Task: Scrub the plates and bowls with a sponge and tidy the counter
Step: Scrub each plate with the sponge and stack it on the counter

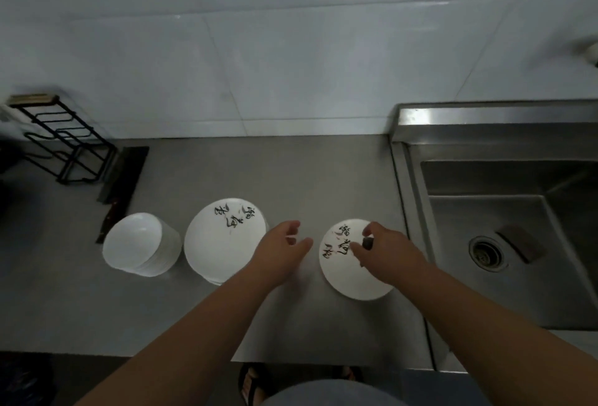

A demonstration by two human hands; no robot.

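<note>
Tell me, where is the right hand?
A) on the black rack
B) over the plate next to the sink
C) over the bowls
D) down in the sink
B: the right hand is over the plate nearest the sink, pinching a small dark thing.

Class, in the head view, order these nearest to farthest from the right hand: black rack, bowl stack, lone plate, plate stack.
1. lone plate, under the right hand
2. plate stack, to its left
3. bowl stack, further left
4. black rack, far left corner
</note>
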